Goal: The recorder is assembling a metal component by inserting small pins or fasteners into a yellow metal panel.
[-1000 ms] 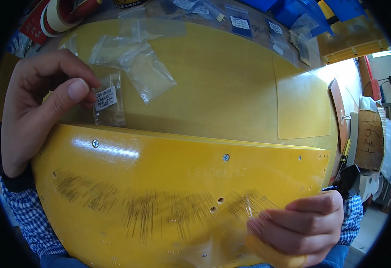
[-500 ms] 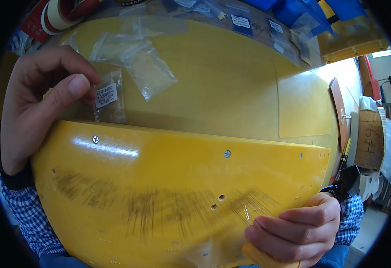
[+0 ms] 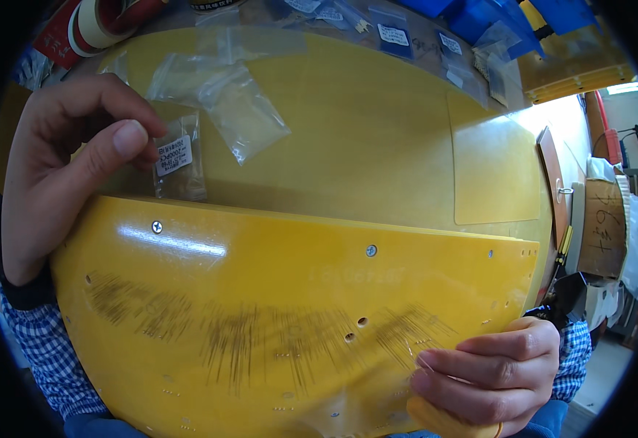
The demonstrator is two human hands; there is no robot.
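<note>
A large yellow board [image 3: 275, 226] lies in front of me, with screws, holes and many fine dark needles [image 3: 235, 343] standing in it or lying over it in a band. My right hand [image 3: 494, 372] is closed at the board's lower right, pinching a thin, shiny needle [image 3: 411, 349] between its fingertips. A yellow covering [image 3: 443, 420] shows beneath those fingers, probably over the thumb. At the upper left my left hand [image 3: 78, 153] is curled, thumb near the fingertips; anything between them is hidden. Its fingertips overlap a small clear labelled bag [image 3: 176, 164] behind the board.
Clear zip bags [image 3: 242, 113] lie on the yellowish tabletop [image 3: 362, 146]. Tape rolls [image 3: 89, 29] stand at the far left. Labelled packets [image 3: 392, 36] and blue bins [image 3: 494, 22] line the back. A cardboard box [image 3: 602, 226] stands to the right.
My right hand has shifted slightly right and its needle shows less. The left hand and the board are nearly unmoved.
</note>
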